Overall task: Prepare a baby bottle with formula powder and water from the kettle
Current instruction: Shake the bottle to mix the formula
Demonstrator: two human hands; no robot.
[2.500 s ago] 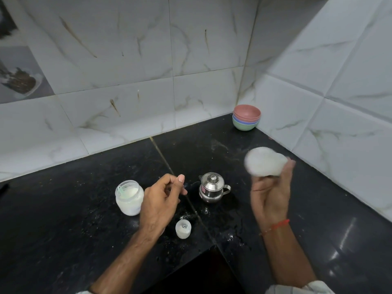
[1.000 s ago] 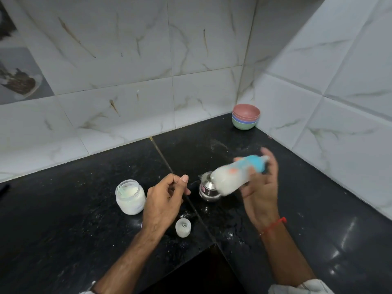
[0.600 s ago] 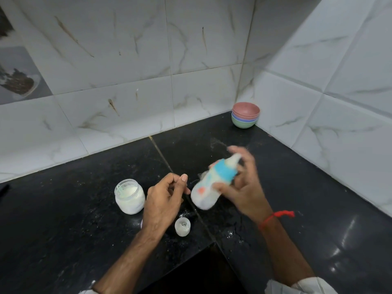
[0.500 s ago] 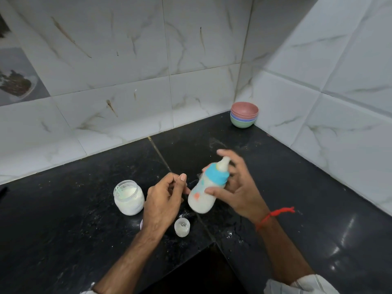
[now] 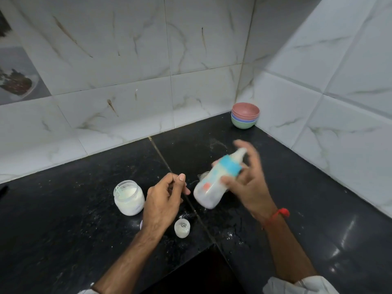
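My right hand (image 5: 249, 183) grips a baby bottle (image 5: 214, 183) with a blue collar and teat, full of milky white liquid; it is tilted, teat up and to the right, and blurred by motion. The small steel kettle (image 5: 202, 175) stands behind the bottle and is almost wholly hidden. My left hand (image 5: 164, 200) hovers loosely curled over the black counter (image 5: 63, 219), empty. An open jar of white formula powder (image 5: 129, 197) with a scoop inside stands left of that hand. The bottle's small clear cap (image 5: 182, 228) rests below it.
A stack of coloured bowls (image 5: 245, 115) sits in the far corner where the tiled walls meet. White powder is scattered on the counter around the cap. A dark gap opens at the counter's near edge, bottom centre.
My right hand has been shaking the bottle: held high with its base up, then swung down sideways to near upright by my left hand, now tilting rightward. My left hand stayed put.
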